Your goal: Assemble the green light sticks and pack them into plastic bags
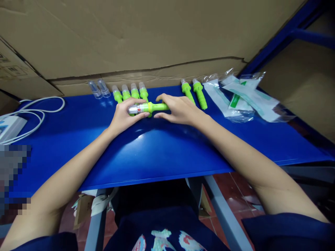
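My left hand (125, 116) is closed around the clear capped end of a lime-green stick (157, 107), with thumb below and fingers above. The stick lies level, a yellow ring near its middle and a bit of red inside the clear part. My right hand (179, 108) curls round the other, green end, its thumb and forefinger a little apart at the front. Behind my left hand, several similar green sticks with clear caps (134, 90) stand in a row, their lower parts partly hidden. Two more green sticks (200, 94) lie beyond my right hand.
Two clear caps (104, 88) stand at the back left of the blue table (146, 157). White cable (43, 111) and a white box (12, 129) are at far left. Clear-wrapped packets (251, 96) lie at right. Cardboard (146, 35) walls the back; a blue frame (277, 35) rises at right.
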